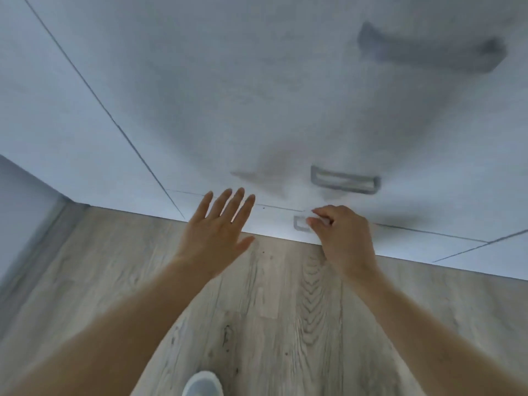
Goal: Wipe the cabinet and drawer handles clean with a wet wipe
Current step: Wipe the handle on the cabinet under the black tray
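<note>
At the foot of the white cabinet front [200, 95], on the lowest drawer just above the wood floor [271, 295], the right hand [343, 238] is curled over the lowest handle [299, 224], its fingers [320, 215] pinching what looks like a pale wet wipe [310, 213] against the bar; the wipe is mostly hidden and blurred, so I judge it by a faint white edge only. The handle's long axis runs left to right, and only its left end shows past the fingertips, so any stroke would run sideways along it. The left hand [220, 232] hangs open, fingers spread and holding nothing, just beside the drawer face and left of the handle. The middle handle [345, 181] lies directly above the right hand, which is nearer to it; the top handle [428, 47] is well beyond.
</note>
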